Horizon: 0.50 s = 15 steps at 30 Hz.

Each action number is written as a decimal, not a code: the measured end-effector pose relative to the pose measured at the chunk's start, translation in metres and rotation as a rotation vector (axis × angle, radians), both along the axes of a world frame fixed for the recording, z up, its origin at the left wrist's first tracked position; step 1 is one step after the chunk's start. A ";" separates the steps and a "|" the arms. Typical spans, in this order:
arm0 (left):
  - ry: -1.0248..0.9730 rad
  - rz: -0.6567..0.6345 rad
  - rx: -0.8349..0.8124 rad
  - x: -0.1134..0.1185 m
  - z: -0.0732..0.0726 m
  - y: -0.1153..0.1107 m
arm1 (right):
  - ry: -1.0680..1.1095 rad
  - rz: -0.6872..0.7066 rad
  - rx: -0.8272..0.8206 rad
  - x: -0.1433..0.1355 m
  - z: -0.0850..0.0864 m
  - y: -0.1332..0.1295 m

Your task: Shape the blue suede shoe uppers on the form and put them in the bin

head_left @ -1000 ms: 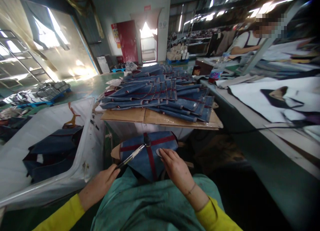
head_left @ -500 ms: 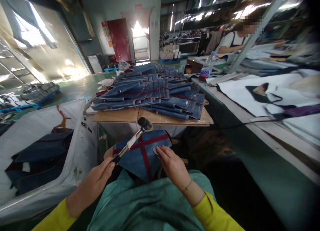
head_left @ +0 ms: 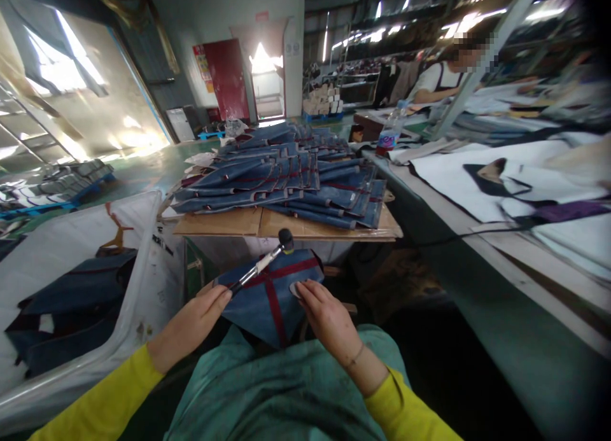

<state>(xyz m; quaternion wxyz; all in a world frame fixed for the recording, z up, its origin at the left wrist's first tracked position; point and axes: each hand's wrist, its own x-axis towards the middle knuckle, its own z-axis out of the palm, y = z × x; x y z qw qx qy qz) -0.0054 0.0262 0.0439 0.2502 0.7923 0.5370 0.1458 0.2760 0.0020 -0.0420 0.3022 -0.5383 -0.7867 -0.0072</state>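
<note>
My left hand [head_left: 213, 303] is wrapped round the handle of a mallet [head_left: 258, 267]; its dark head is raised over the far edge of a blue piece with dark red crossed bands [head_left: 291, 266]. This blue piece lies in front of my lap. The fingers of my right hand [head_left: 327, 308] pinch a small pale, rounded piece [head_left: 295, 290] against the right part of the blue surface. What that small piece is, I cannot make out. A green apron [head_left: 277, 390] covers my lap below both hands.
Flat blue pieces are stacked on a cardboard sheet [head_left: 214, 224] ahead. A white bin [head_left: 143, 275] with blue pieces stands at the left. On the right runs a long worktable [head_left: 429, 205] with white cloth and a bottle [head_left: 389, 134]. Beyond it sits another person [head_left: 436, 78].
My left hand has moved right and slightly up, carrying the mallet head to the right and a little lower. My right hand stays at the same place on the blue piece.
</note>
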 end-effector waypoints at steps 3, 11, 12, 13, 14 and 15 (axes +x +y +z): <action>0.009 -0.006 0.011 0.000 -0.004 0.000 | 0.016 -0.004 0.002 0.000 -0.001 0.000; 0.059 -0.027 0.015 0.022 -0.002 0.008 | 0.027 0.000 -0.004 0.002 -0.001 0.001; 0.085 -0.050 -0.020 0.025 -0.001 0.009 | 0.032 -0.002 -0.002 0.002 -0.001 0.001; 0.115 -0.082 -0.055 0.029 -0.001 0.010 | 0.035 -0.001 0.001 0.002 -0.001 0.000; 0.137 -0.116 -0.079 0.032 0.000 0.012 | 0.038 0.000 0.005 0.002 -0.002 0.000; 0.144 -0.137 -0.084 0.036 0.002 0.014 | 0.039 0.001 0.006 0.002 -0.002 0.000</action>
